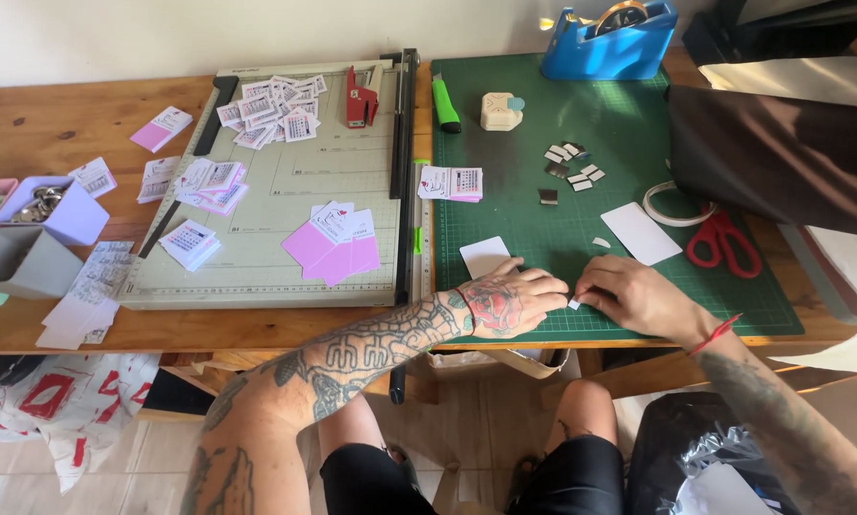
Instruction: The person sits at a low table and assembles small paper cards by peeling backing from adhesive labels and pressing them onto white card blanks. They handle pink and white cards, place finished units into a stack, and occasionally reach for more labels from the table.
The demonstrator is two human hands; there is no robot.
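My left hand (510, 301) and my right hand (636, 294) meet at the front edge of the green cutting mat (600, 114). Their fingertips pinch a tiny white piece (574, 303) between them, low over the mat. A blank white card (484, 256) lies just behind my left hand. Another white card (641, 233) lies behind my right hand. Several small dark and white magnet pieces (568, 164) are scattered further back on the mat.
Red scissors (722, 242) and a tape ring (674, 204) lie at the mat's right. A paper trimmer (285, 181) with pink and printed cards fills the left. A blue tape dispenser (610, 40), green knife (445, 103), corner punch (501, 111) and grey trays (28, 238) stand around.
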